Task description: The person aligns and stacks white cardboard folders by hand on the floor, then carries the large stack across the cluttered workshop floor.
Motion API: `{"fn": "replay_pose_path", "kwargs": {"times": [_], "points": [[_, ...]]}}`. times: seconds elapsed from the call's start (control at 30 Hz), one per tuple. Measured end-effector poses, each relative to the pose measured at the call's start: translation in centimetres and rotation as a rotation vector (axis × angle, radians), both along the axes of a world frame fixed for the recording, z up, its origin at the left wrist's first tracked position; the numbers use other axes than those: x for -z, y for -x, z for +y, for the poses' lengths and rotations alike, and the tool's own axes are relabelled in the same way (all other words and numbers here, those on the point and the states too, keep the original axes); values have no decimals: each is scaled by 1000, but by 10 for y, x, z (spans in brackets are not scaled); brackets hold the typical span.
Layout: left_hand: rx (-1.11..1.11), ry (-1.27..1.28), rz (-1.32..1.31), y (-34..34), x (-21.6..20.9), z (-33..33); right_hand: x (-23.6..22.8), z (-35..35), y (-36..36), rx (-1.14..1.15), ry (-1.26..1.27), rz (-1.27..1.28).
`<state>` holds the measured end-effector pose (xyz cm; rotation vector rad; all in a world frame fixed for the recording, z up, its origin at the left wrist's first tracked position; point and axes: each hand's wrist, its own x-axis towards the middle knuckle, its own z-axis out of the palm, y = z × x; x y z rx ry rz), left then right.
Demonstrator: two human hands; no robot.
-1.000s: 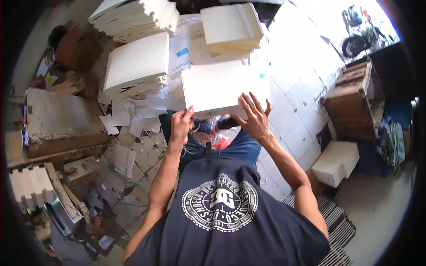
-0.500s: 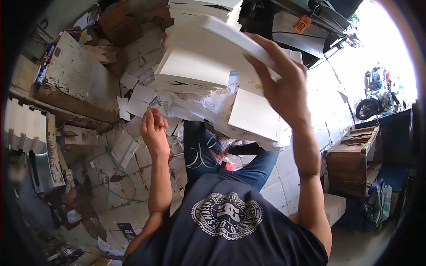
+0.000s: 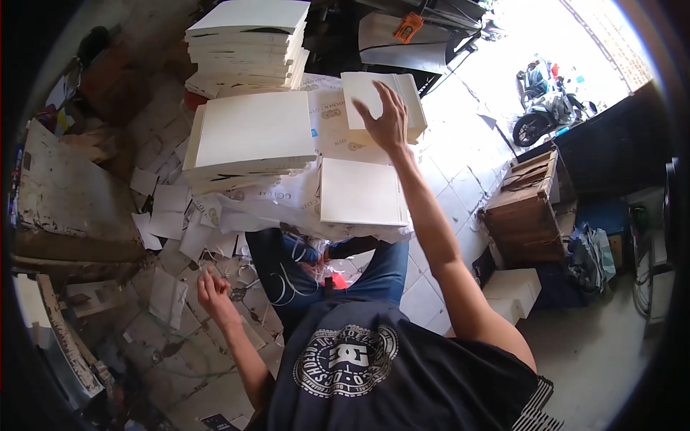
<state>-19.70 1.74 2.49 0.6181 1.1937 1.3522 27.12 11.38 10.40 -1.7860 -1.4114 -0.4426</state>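
Note:
My right hand (image 3: 388,118) is open, its fingers spread over the far-right pile of cream book blocks (image 3: 359,82); whether it touches the top one I cannot tell. Nearer to me lies a cream book block (image 3: 361,192). A wide stack of cream book blocks (image 3: 251,129) stands to the left, with a taller stack (image 3: 244,25) behind it. My left hand (image 3: 215,293) hangs above the floor at the left, fingers curled and pressed together; anything between them is too small to make out.
Printed wrapping paper (image 3: 330,111) covers the work surface under the stacks. Paper scraps (image 3: 169,212) litter the tiled floor at the left, beside a worn wooden cabinet (image 3: 79,194). At the right are a wooden crate (image 3: 525,208) and, farther off, a motorbike (image 3: 546,108).
The blurred book block in my right hand is let go, and that hand is now open over the far-right pile. My left hand has moved down and left. The whole view has shifted.

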Motion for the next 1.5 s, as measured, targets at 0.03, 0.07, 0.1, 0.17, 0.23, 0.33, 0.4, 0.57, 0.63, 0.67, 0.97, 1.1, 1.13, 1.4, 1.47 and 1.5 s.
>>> {"fn": "replay_pose_path", "kwargs": {"times": [0.03,0.07,0.1,0.17,0.23,0.33,0.4,0.57,0.63,0.67,0.97,1.1,1.13,1.4,1.47,1.5], "points": [[17,40,36,4,4,-3,22,2,-24,120,-17,-227],[31,80,75,5,5,-5,48,1,-38,123,-22,-231],[37,72,71,2,6,-3,72,0,-51,42,87,-302],[69,37,120,2,5,-3,79,3,-47,-59,182,-351],[122,-44,143,-10,-13,-3,67,-1,-30,-109,433,-177],[227,-210,48,-54,-37,4,54,4,-56,-109,495,-116],[310,-243,37,-80,-53,-5,45,6,-54,-171,484,-138],[595,-325,76,-145,-70,-40,52,7,-45,-89,436,-294],[683,-334,109,-163,-71,-56,58,9,-44,-20,585,-153],[718,-345,109,-170,-71,-61,59,11,-48,-10,564,-97],[822,-294,92,-190,-79,-52,34,-8,-84,-86,415,441],[789,-504,114,-200,-89,-27,-18,-64,-32,-201,-226,215],[828,-482,12,-210,-97,-18,-29,-96,-22,-258,-183,189],[693,-194,-62,-254,-85,4,-14,-233,47,-602,38,88],[738,-267,-138,-249,-85,1,-3,-231,23,-305,-97,438],[734,-260,-134,-244,-89,-2,-14,-221,15,-179,-119,517]]}}
